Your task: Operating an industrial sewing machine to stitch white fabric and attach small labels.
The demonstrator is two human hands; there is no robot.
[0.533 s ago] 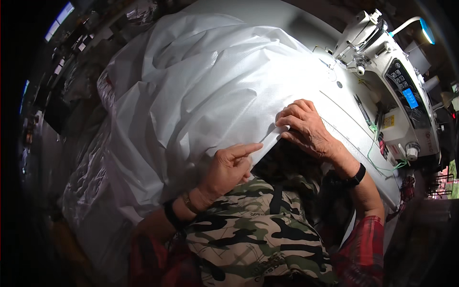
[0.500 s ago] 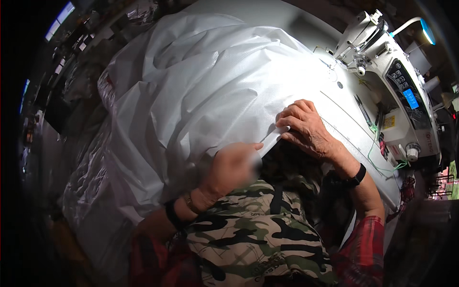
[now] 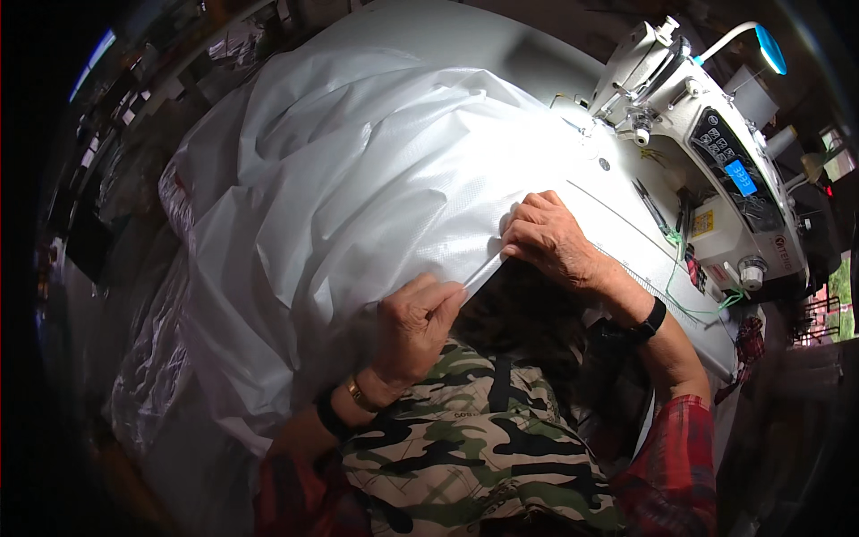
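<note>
Now closed, the left hand (image 3: 413, 328), its index finger earlier outstretched, pinches the rumpled, glossy white sheet's (image 3: 358, 201) edge; the right hand (image 3: 550, 237) still grips it.

Dim rm w/ lit lamp (image 3: 770, 50), pale table (image 3: 488, 34), prob. a window (image 3: 844, 294) far R.

A sewing workshop, folks, and 1 big white sewing machine (image 3: 716, 143) proves it at upper right, blue display (image 3: 741, 177) aglow! A lamp (image 3: 769, 49) shines beside it, green thread (image 3: 734, 297) loops at right, a ruler scale (image 3: 626, 267) marks the worktable (image 3: 403, 18), and white sheeting (image 3: 340, 179) billows across the centre and left.
</note>
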